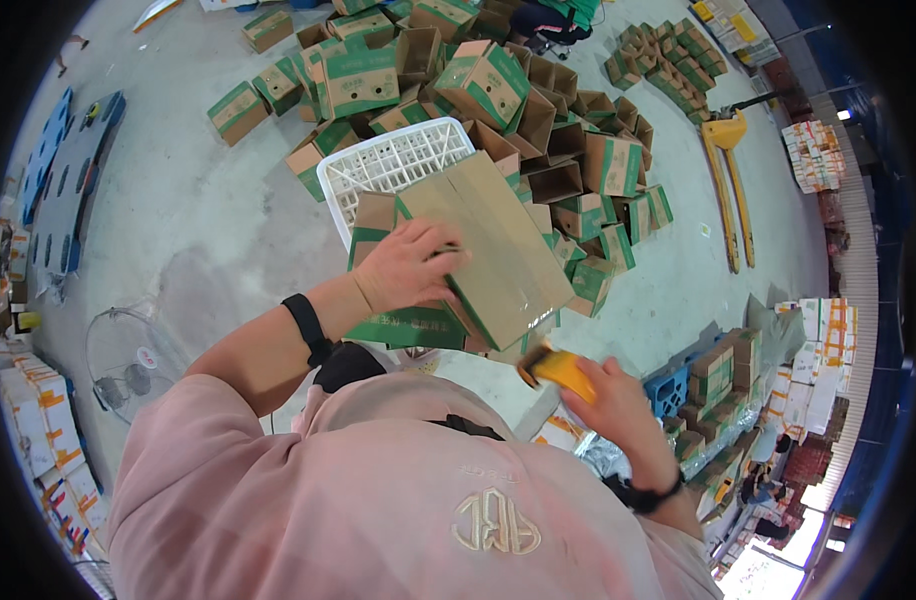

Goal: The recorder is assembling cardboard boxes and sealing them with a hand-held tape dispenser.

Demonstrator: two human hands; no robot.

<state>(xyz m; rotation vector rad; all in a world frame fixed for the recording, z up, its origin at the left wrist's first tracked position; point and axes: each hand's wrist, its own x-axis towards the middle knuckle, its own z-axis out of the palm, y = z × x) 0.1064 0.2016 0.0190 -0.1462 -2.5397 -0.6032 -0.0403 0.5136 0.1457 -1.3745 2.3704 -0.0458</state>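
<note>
Your left hand [410, 262] presses flat on the taped cardboard box [478, 250] at center; your right hand [610, 400] grips the yellow tape dispenser [558, 367] at five o'clock — a heap of boxes [498, 90] at twelve waits unsealed.

Centre frame, the left hand [410, 265] lies on the cardboard box [468, 250], white crate [388, 165] just behind it, box heap [498, 90] across the top, right hand [618, 400] with tape dispenser [558, 368] lower right, pallet jack [730, 185] far right
</note>
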